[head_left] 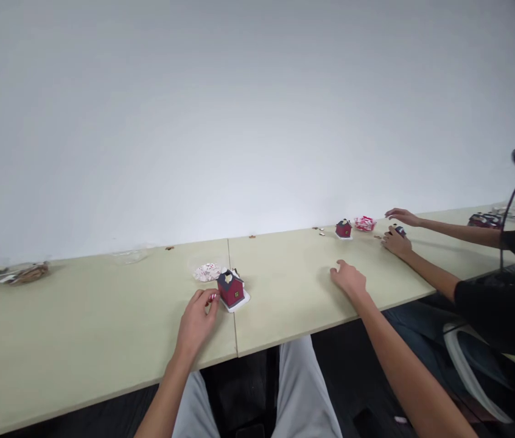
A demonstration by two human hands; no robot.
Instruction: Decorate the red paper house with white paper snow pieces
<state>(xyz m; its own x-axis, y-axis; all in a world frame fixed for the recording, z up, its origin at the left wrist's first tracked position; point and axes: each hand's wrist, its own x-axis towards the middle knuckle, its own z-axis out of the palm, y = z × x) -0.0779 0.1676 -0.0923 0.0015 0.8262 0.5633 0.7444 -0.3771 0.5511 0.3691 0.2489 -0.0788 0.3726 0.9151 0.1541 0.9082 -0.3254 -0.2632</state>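
My left hand (197,320) pinches a small red-and-white striped piece (213,297) between thumb and fingers, just left of a little house (231,291). The house has dark red walls, a dark blue roof with a pale patch, a tiny green window and a white base. Whether the piece touches its wall, I cannot tell. Behind the house, partly hidden by it, sits a clear tub (206,271) of white pieces with red marks. My right hand (349,281) is over the table well to the right, fingers apart, with nothing visible in it.
A co-worker at the right has one hand (397,241) on a small house. Another red house (343,229) and a tub of red-and-white pieces (365,223) stand near the wall. Bagged flat pieces (8,275) lie far left. A seam crosses the pale table (102,316).
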